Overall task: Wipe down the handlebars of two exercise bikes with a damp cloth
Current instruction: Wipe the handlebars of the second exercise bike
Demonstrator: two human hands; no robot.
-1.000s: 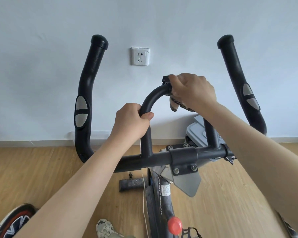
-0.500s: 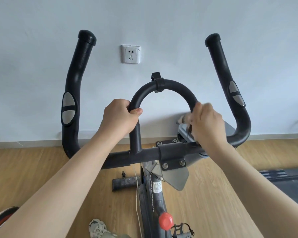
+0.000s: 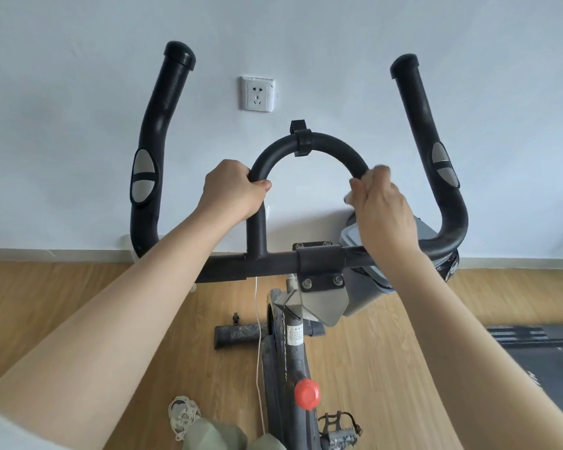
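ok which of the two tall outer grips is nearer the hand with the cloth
The right grip. The right hand holds the cloth on the right side of the centre loop; the left grip stands beyond the left hand.

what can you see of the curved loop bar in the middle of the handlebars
The loop bar is a matte black tube with a dull, rubbery-looking finish, bent into an upright arch above the straight crossbar. Its left leg drops straight onto that crossbar; the right leg is hidden behind the right hand. A black clip is clamped at the arch's top. The left hand grips its left shoulder, and the right hand holds a pale, blurred cloth round its right side.
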